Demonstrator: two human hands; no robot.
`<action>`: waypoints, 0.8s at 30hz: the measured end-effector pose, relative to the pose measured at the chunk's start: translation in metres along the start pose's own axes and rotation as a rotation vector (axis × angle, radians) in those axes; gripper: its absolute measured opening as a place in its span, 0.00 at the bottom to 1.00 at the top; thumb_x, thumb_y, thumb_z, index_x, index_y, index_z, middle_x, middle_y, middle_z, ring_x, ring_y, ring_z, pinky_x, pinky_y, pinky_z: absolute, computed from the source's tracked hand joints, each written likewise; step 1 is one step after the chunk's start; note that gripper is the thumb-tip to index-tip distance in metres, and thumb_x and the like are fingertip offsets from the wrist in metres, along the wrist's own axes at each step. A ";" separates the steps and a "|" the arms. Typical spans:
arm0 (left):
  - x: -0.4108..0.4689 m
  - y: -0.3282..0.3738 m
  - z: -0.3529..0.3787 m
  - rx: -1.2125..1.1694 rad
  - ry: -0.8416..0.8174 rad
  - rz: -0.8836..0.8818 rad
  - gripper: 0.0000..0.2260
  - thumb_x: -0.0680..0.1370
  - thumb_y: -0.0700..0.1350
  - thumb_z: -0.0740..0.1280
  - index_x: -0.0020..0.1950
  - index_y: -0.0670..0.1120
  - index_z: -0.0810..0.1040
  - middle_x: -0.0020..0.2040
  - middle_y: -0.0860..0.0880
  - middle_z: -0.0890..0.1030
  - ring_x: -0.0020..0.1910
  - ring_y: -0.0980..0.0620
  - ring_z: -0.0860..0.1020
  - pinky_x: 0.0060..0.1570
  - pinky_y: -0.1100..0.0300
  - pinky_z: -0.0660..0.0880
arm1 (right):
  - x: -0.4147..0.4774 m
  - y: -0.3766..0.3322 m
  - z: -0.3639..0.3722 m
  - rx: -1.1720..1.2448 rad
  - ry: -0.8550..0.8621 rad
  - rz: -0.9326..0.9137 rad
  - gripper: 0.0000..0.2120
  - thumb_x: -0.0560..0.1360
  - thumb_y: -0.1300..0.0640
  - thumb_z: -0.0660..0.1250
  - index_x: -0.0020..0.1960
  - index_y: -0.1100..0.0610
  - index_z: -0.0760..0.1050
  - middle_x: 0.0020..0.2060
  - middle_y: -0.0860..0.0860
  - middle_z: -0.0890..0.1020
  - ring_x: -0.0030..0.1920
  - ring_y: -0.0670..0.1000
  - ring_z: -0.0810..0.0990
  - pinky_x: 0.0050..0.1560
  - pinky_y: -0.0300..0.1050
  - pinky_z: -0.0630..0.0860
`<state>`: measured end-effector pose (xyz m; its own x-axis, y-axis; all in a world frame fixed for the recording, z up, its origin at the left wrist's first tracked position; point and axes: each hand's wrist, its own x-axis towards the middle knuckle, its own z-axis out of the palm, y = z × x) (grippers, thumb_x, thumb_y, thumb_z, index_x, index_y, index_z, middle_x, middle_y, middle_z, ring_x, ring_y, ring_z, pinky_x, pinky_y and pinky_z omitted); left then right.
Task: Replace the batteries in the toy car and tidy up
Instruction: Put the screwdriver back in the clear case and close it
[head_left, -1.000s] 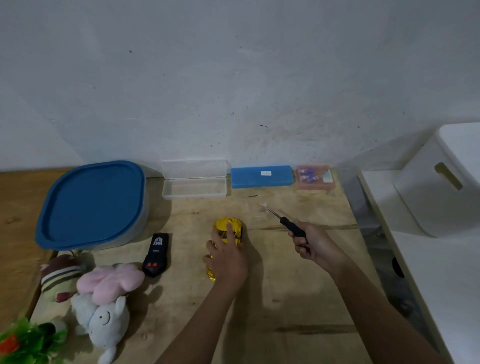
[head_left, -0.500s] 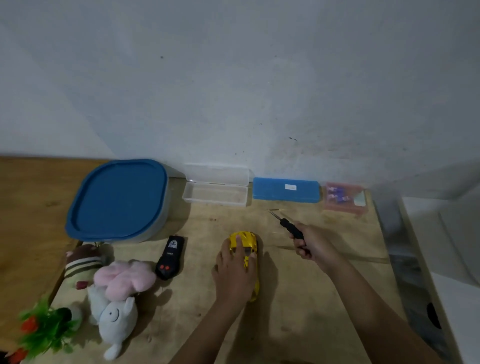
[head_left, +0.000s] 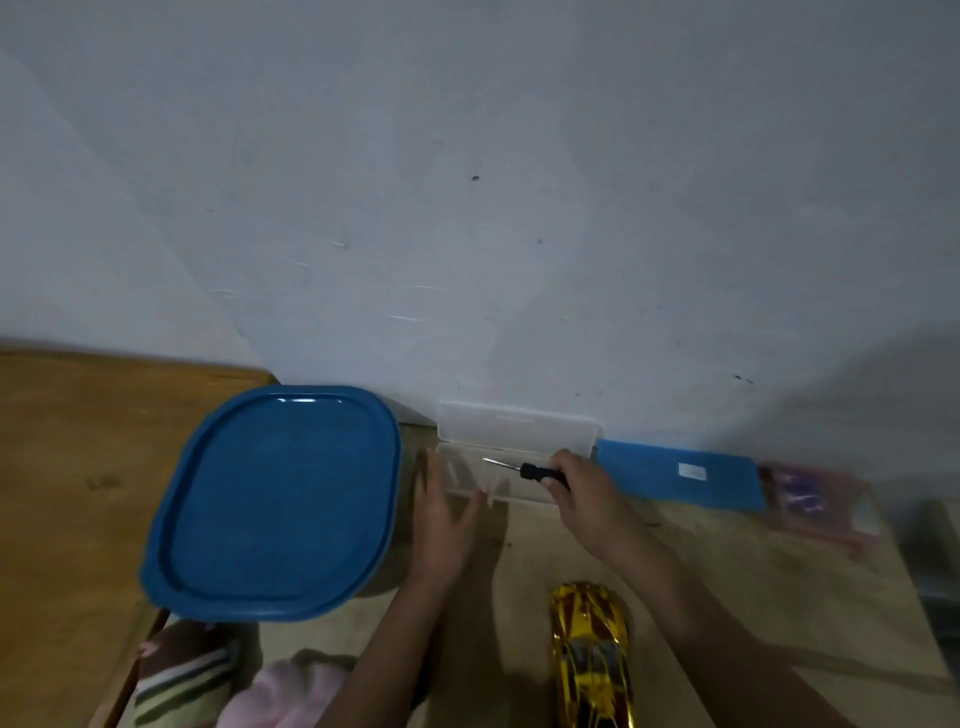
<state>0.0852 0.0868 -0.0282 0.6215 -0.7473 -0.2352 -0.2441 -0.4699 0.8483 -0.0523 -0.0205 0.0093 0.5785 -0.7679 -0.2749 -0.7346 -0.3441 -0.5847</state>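
A pale, matt wall (head_left: 467, 182), scuffed and dotted with small dark marks, fills the upper half of the view. Below it lies a light wooden tabletop (head_left: 753, 597) with visible grain, and a darker orange-brown wooden surface (head_left: 67, 441) adjoins it on the left. The biggest thing on the tabletop is a rounded-square container with a smooth blue lid (head_left: 270, 499), set against the wall; its body is mostly hidden under the lid. Striped and pink plush toys (head_left: 182, 670) are cut off at the bottom left edge. A flat blue case (head_left: 680, 473) with a small white label lies along the wall on the right, and beyond it a pinkish box (head_left: 815, 504) is too blurred to read. Between container and blue case sits a clear plastic case (head_left: 514, 441), with its lid standing open against the wall. The toy car (head_left: 592, 660), glossy yellow with dark markings, rests on the tabletop near the bottom edge, just beside the right forearm and touched by neither hand; its rear is cut off. The left hand (head_left: 447, 509) reaches with spread, straight fingers to the clear case's left end, though blur hides whether it touches. The right hand (head_left: 587, 499) grips the black handle of a small screwdriver (head_left: 540, 472), whose thin metal shaft points left over the case's tray
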 end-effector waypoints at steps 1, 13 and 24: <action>0.003 -0.003 0.001 -0.010 -0.031 0.005 0.36 0.76 0.55 0.65 0.77 0.49 0.49 0.77 0.49 0.54 0.75 0.48 0.56 0.73 0.48 0.59 | 0.005 -0.002 0.004 -0.060 0.003 -0.015 0.06 0.79 0.53 0.57 0.51 0.55 0.69 0.47 0.52 0.76 0.47 0.51 0.73 0.46 0.48 0.74; 0.011 -0.010 0.006 -0.148 -0.058 0.046 0.38 0.75 0.51 0.68 0.77 0.49 0.48 0.77 0.53 0.52 0.75 0.57 0.52 0.71 0.60 0.54 | 0.008 -0.016 0.010 -0.255 0.369 -0.197 0.11 0.72 0.63 0.67 0.53 0.57 0.77 0.52 0.53 0.78 0.55 0.51 0.72 0.56 0.46 0.71; 0.017 -0.003 0.005 -0.312 -0.018 0.018 0.34 0.72 0.44 0.72 0.74 0.46 0.60 0.69 0.51 0.69 0.68 0.63 0.66 0.64 0.73 0.64 | 0.007 -0.006 0.011 -0.428 0.354 -0.244 0.16 0.64 0.70 0.73 0.50 0.58 0.78 0.43 0.54 0.79 0.43 0.54 0.76 0.39 0.47 0.76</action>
<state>0.0927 0.0734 -0.0374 0.6055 -0.7635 -0.2246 -0.0134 -0.2919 0.9563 -0.0396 -0.0180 0.0023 0.6492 -0.7473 0.1420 -0.7154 -0.6632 -0.2200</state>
